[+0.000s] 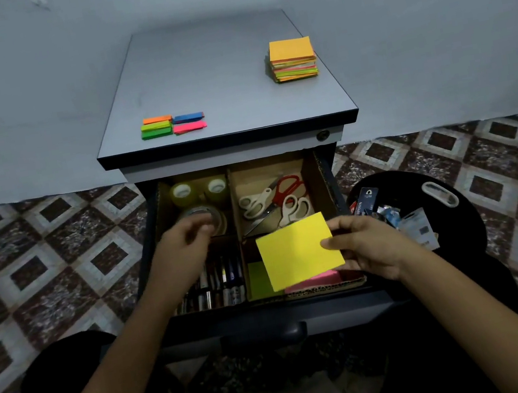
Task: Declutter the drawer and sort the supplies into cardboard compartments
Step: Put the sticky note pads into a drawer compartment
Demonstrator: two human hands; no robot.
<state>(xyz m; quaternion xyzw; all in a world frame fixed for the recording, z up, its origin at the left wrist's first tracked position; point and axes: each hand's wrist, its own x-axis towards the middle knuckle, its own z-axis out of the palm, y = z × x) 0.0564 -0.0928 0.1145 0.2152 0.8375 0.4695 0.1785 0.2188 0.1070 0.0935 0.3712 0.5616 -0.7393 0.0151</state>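
The open drawer (pixel 329 180) holds a cardboard divider (pixel 234 207) with four compartments. Tape rolls (pixel 182 193) fill the back left one, scissors (pixel 272 202) the back right, batteries and pens (pixel 223 284) the front left. Green (pixel 258 279) and pink (pixel 314 280) sticky pads lie in the front right one. My right hand (pixel 367 246) pinches a yellow sticky-note pad (pixel 298 251) by its right edge, just above that front right compartment. My left hand (pixel 183 247) hovers over the tape compartment with loosely curled fingers, holding nothing.
On the cabinet top (pixel 212 76) sit a stack of square sticky notes (pixel 293 58) at the back right and small coloured flag pads (pixel 172 125) at the front left. A black stool (pixel 450 211) with packets (pixel 411 225) stands right of the drawer. The floor is patterned tile.
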